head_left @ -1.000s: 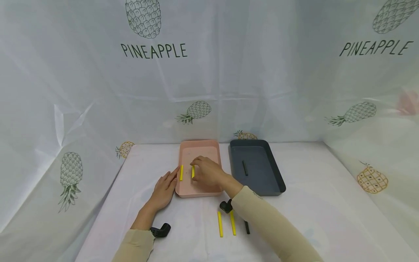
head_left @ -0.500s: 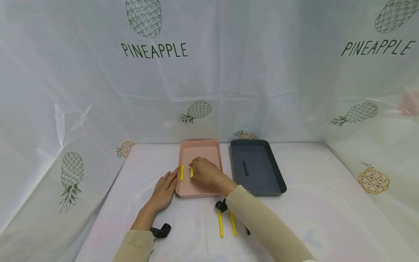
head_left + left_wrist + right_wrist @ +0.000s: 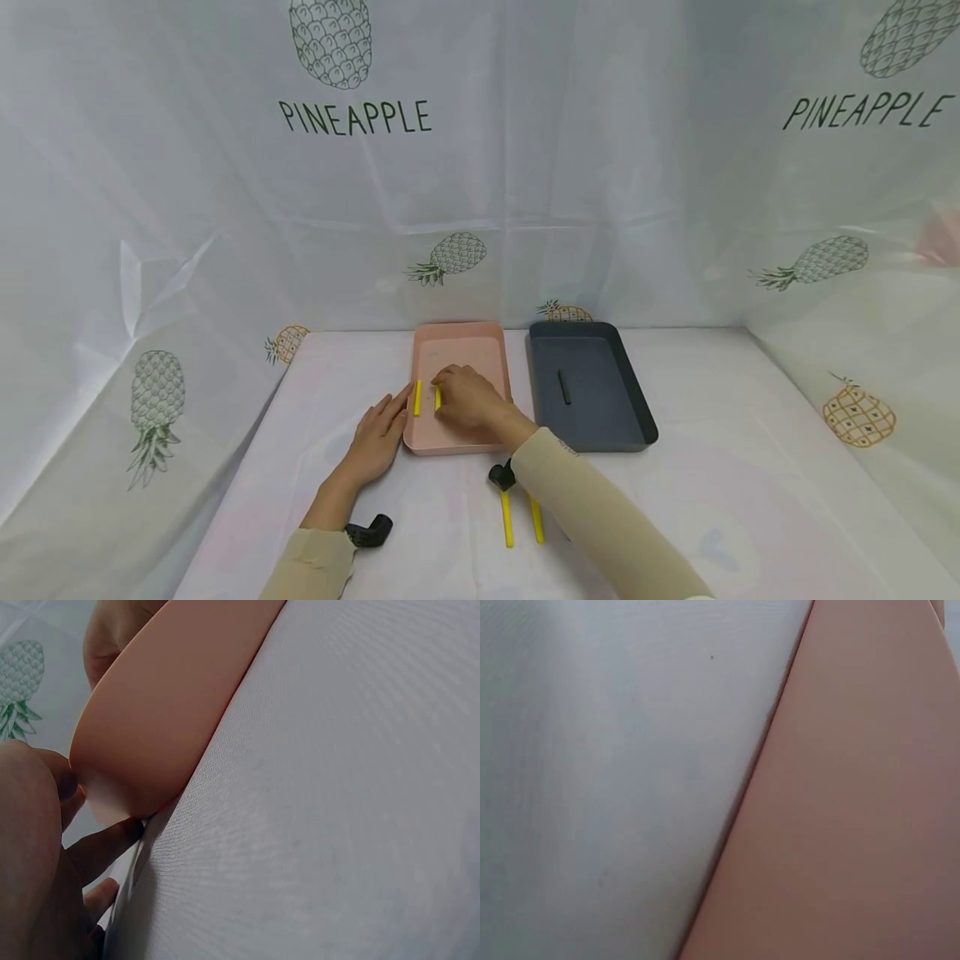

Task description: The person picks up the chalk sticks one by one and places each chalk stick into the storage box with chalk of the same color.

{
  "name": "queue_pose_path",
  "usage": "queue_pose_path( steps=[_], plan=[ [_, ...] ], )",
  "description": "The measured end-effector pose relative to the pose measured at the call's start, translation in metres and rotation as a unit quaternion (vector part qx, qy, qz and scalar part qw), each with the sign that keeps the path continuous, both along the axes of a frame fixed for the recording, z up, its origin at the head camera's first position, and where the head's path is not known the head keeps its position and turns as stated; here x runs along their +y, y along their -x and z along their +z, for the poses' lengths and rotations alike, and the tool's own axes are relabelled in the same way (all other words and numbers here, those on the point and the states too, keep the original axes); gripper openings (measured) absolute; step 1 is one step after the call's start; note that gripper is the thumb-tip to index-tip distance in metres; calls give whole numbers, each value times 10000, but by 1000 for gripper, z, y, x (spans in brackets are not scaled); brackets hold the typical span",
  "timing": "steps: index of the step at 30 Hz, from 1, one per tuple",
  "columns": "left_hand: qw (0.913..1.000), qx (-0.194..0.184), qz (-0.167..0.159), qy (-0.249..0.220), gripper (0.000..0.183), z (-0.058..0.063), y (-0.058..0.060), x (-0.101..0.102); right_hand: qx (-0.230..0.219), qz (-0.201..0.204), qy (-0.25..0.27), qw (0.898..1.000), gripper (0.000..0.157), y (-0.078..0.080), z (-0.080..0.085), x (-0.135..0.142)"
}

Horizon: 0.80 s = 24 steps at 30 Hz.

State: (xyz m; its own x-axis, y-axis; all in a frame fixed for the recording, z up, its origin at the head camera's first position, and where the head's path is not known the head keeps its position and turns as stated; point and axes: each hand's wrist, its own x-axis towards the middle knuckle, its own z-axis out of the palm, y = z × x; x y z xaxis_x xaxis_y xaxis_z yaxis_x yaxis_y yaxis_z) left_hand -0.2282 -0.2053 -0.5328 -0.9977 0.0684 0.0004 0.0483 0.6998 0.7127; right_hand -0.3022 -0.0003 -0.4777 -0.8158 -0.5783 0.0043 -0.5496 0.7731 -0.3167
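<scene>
My right hand [image 3: 471, 400] reaches into the pink tray [image 3: 468, 342] and pinches a slim yellow stick [image 3: 438, 397] low over its floor. Parallel to that one, a second yellow stick [image 3: 417, 398] lies along the tray's left wall. Against the outer left side, my left hand [image 3: 377, 437] touches the tray with its fingers stretched forward. In the left wrist view, fingers [image 3: 105, 844] meet the tray's rounded corner [image 3: 127, 772]. Only the tray's outer wall [image 3: 840, 795] and the cloth show in the right wrist view; the held stick is hidden there.
Right of the pink tray stands a dark grey tray [image 3: 585, 350] holding one black stick [image 3: 564, 387]. Two yellow sticks, a left one [image 3: 507, 521] and a right one [image 3: 537, 521], lie on the white cloth beside my right sleeve [image 3: 600, 508]. A pineapple-print curtain [image 3: 622, 167] rises behind.
My right hand has shifted slightly left with the yellow stick, closer to the other one. My right sleeve now hides the black stick on the cloth. The left hand stays put.
</scene>
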Motion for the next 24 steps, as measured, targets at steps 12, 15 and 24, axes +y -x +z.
queue_pose_path(
  steps=[12,15,24],
  plan=[
    [10000,-46,1,15,51,5,-3,1,67,-46,-117,9999,54,0,-2,-6],
    [10000,-49,24,31,51,5,-3,2,14,-84,-118,9999,54,0,-2,-6],
    [10000,-55,17,-53,50,3,-2,2,-12,-64,-108,9999,56,1,-4,-6]
  ],
)
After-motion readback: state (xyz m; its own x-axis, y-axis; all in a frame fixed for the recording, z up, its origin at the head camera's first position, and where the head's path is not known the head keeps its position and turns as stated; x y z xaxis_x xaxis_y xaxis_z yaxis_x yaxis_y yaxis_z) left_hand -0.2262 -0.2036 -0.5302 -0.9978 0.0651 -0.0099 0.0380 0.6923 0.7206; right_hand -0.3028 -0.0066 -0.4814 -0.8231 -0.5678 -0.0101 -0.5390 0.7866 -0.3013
